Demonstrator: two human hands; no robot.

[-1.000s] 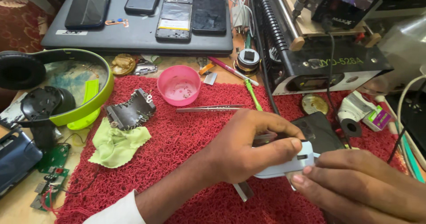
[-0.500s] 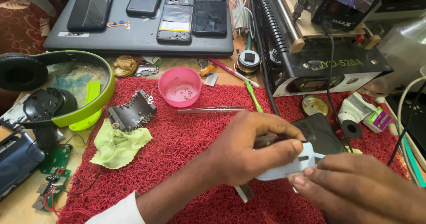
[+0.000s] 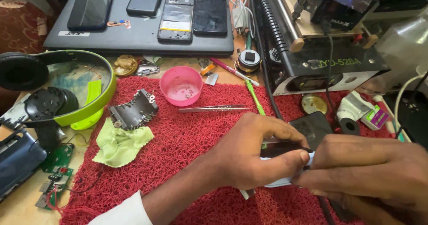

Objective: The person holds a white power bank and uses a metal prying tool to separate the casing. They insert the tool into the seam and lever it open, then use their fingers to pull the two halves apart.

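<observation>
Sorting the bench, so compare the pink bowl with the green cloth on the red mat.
The pink bowl is round, rigid and stands open side up; the green cloth is crumpled, soft and lies flat. The bowl sits near the mat's far edge, the cloth nearer its left edge, beside a dark metal part. Both rest on the red mat, untouched by either hand.

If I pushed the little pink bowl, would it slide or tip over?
The small round pink plastic bowl probably feels light and stiff. It sits upright on the rough red bristly mat, so it would likely catch and wobble rather than slide. Tiny parts seem to lie inside and might spill.
</observation>
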